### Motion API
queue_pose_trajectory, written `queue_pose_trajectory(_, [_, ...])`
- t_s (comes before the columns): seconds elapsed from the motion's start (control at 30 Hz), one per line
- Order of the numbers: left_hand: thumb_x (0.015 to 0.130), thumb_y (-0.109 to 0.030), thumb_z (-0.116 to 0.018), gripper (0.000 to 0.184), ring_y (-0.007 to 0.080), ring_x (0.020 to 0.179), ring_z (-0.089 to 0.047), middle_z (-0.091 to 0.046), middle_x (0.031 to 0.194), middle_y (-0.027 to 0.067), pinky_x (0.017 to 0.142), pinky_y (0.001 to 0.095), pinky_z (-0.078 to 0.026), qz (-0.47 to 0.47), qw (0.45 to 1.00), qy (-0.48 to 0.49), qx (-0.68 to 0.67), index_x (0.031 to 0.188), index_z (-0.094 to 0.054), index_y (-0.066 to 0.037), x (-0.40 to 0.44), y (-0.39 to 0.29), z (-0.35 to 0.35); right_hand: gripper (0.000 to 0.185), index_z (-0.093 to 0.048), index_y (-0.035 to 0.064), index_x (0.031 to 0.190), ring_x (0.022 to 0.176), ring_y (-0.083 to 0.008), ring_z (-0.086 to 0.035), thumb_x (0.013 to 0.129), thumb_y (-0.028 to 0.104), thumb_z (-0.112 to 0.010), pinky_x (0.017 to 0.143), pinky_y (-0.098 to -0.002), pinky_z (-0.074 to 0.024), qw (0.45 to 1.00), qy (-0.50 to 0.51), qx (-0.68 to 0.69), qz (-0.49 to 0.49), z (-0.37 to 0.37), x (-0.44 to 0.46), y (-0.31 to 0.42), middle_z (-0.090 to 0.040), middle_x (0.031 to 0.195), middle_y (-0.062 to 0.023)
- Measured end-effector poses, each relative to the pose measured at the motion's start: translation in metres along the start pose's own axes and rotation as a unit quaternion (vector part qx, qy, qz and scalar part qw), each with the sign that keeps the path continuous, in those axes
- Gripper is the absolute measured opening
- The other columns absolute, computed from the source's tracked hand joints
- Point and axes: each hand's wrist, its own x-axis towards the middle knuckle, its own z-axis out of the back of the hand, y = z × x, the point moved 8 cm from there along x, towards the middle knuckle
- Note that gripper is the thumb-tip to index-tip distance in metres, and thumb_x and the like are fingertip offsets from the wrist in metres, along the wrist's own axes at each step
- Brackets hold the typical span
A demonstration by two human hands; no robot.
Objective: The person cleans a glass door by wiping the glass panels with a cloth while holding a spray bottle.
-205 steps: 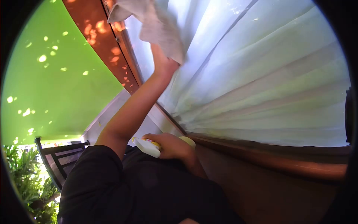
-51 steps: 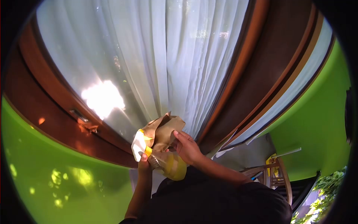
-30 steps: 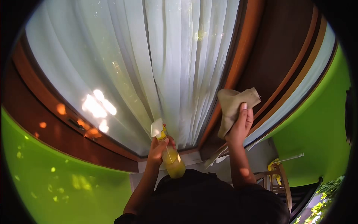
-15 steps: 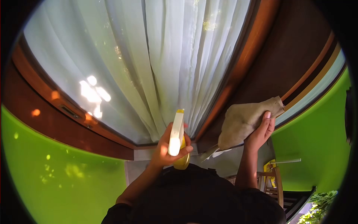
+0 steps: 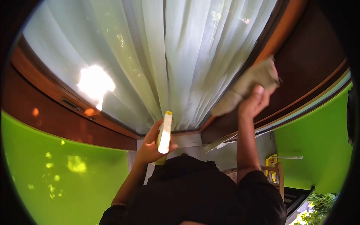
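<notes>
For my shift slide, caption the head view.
Left hand holds a white-and-yellow plastic spray bottle, right hand a beige cloth, before long white fabric curtains.

On my left I see a green wall [image 5: 90, 180] dappled with sunlight; on my right, a wooden chair [image 5: 279, 176] near a yellow object [image 5: 268, 163], black slatted furniture [image 5: 298, 197] and sunlit leafy plants [image 5: 323, 204].

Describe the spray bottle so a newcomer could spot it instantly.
Start at the white curtain filling the upper middle. In front of its lower end, the left grip holds the spray bottle. Its white head has a yellow tip, unlike the all-beige cloth in the right grip.
</notes>
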Motion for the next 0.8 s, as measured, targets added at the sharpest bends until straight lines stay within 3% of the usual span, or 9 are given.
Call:
queue_pose_trajectory(0.07, [0.076,-0.002,-0.081,0.079,0.0086,0.077,-0.058,-0.059,0.079,0.0006,0.073,0.0269,-0.048,0.007,1.000,-0.011,0.015,0.143,-0.039,-0.005,-0.006,-0.002,0.011,0.037,-0.060,-0.0013,0.126,0.145,-0.0424,-0.026,0.095,0.016,-0.051,0.118,-0.0519,-0.0174,0.987,0.089,-0.010,0.130,-0.054,0.016,0.024,-0.032,0.154,-0.0240])
queue_pose_trajectory(0.13, [0.075,0.000,-0.078,0.078,0.0110,0.077,-0.058,-0.060,0.079,0.0021,0.073,0.0284,-0.047,0.029,0.999,-0.035,0.016,0.142,-0.038,-0.002,-0.012,0.000,0.021,0.049,-0.048,0.0054,0.144,0.148,-0.0470,-0.014,0.097,0.016,-0.047,0.119,-0.0542,-0.0071,0.985,0.132,-0.101,0.054,-0.093,0.005,0.003,-0.022,0.159,-0.0260])
queue_pose_trajectory(0.17, [0.075,0.001,-0.077,0.077,0.0122,0.077,-0.058,-0.061,0.079,0.0029,0.074,0.0292,-0.047,0.040,0.998,-0.046,0.017,0.142,-0.038,-0.001,-0.016,0.001,0.024,0.055,-0.035,0.0062,0.153,0.150,-0.0454,-0.006,0.100,0.021,-0.041,0.118,-0.0574,0.0022,0.978,0.127,-0.159,0.043,-0.109,-0.005,-0.008,-0.013,0.161,-0.0277])
queue_pose_trajectory(0.3, [0.076,0.000,-0.077,0.073,0.0108,0.074,-0.056,-0.059,0.078,0.0020,0.070,0.0270,-0.046,0.018,0.995,-0.099,-0.002,0.139,-0.040,-0.005,-0.027,0.010,0.039,0.062,-0.021,-0.0008,0.155,0.151,-0.0449,-0.002,0.104,0.033,-0.034,0.115,-0.0593,0.0075,0.976,0.055,-0.202,0.066,-0.129,-0.020,-0.020,-0.008,0.162,-0.0280])
queue_pose_trajectory(0.4, [0.076,0.000,-0.076,0.072,0.0112,0.075,-0.057,-0.059,0.078,0.0024,0.073,0.0275,-0.045,0.027,0.992,-0.127,0.000,0.139,-0.041,-0.005,-0.034,0.019,0.046,0.063,-0.022,-0.0035,0.154,0.150,-0.0457,-0.004,0.104,0.034,-0.033,0.115,-0.0594,0.0086,0.977,0.041,-0.195,0.072,-0.131,-0.024,-0.019,-0.011,0.161,-0.0291])
queue_pose_trajectory(0.5, [0.076,0.001,-0.075,0.070,0.0120,0.077,-0.057,-0.059,0.078,0.0026,0.074,0.0280,-0.045,0.056,0.989,-0.137,-0.011,0.137,-0.042,-0.004,-0.035,0.027,0.050,0.065,-0.025,-0.0047,0.152,0.151,-0.0431,-0.007,0.104,0.038,-0.034,0.116,-0.0598,0.0073,0.957,0.098,-0.226,0.154,-0.141,-0.044,-0.019,-0.015,0.161,-0.0282])
queue_pose_trajectory(0.6, [0.076,0.002,-0.074,0.068,0.0121,0.077,-0.057,-0.059,0.078,0.0028,0.075,0.0282,-0.045,0.068,0.989,-0.129,-0.034,0.136,-0.044,-0.004,-0.034,0.031,0.047,0.068,-0.028,-0.0041,0.151,0.151,-0.0400,-0.010,0.102,0.042,-0.037,0.117,-0.0597,0.0064,0.896,0.195,-0.297,0.265,-0.140,-0.072,-0.033,-0.017,0.161,-0.0265])
queue_pose_trajectory(0.73, [0.077,0.002,-0.073,0.067,0.0123,0.078,-0.057,-0.059,0.079,0.0028,0.075,0.0285,-0.045,0.068,0.989,-0.125,-0.045,0.136,-0.044,-0.004,-0.037,0.033,0.046,0.067,-0.026,-0.0029,0.152,0.152,-0.0386,-0.009,0.100,0.033,-0.047,0.118,-0.0588,0.0042,0.916,0.214,-0.266,0.211,-0.119,-0.062,-0.054,-0.018,0.161,-0.0254])
queue_pose_trajectory(0.8, [0.077,0.002,-0.073,0.067,0.0123,0.078,-0.058,-0.058,0.079,0.0028,0.075,0.0286,-0.045,0.067,0.987,-0.135,-0.046,0.137,-0.044,-0.004,-0.040,0.033,0.048,0.067,-0.022,-0.0027,0.154,0.151,-0.0404,-0.008,0.098,0.023,-0.050,0.117,-0.0598,0.0027,0.936,0.166,-0.248,0.187,-0.111,-0.045,-0.051,-0.014,0.161,-0.0277])
